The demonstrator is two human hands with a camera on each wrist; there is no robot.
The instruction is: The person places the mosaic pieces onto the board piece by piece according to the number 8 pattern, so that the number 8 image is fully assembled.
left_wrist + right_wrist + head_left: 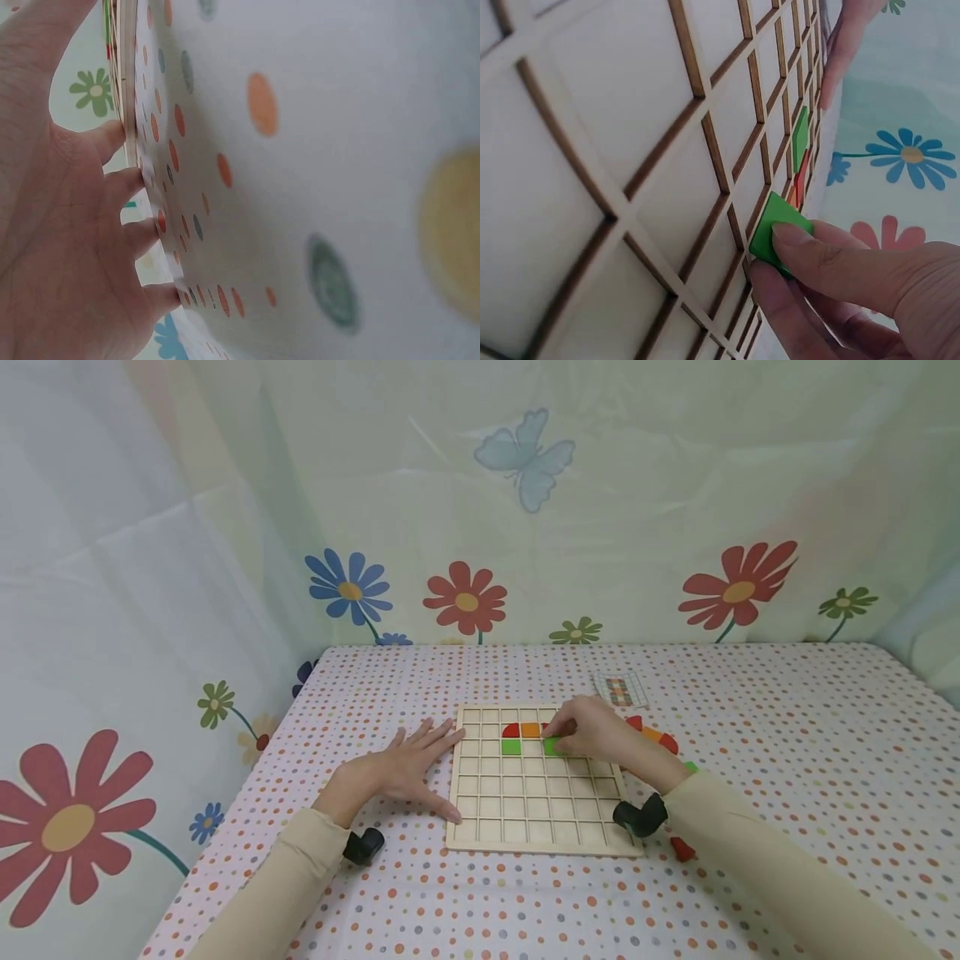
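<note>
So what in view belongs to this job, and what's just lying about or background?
Part of the job, as far as I can judge:
- gridded wooden board
- green tile pinched in the right grip
- red tile and orange tile on the board
- loose red piece beside it, probably
- small pattern card, probably

Background:
- dotted cloth
- flowered backdrop
- black wrist cameras

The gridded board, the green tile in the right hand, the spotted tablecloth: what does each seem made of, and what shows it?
Gridded board: probably matt, bare wood; pale tan, strip edges darker brown.
Green tile: painted wood or plastic, unclear which; smooth and evenly coloured.
Spotted tablecloth: fabric or thin plastic, hard to tell; matt, with flat dots that look printed.
</note>
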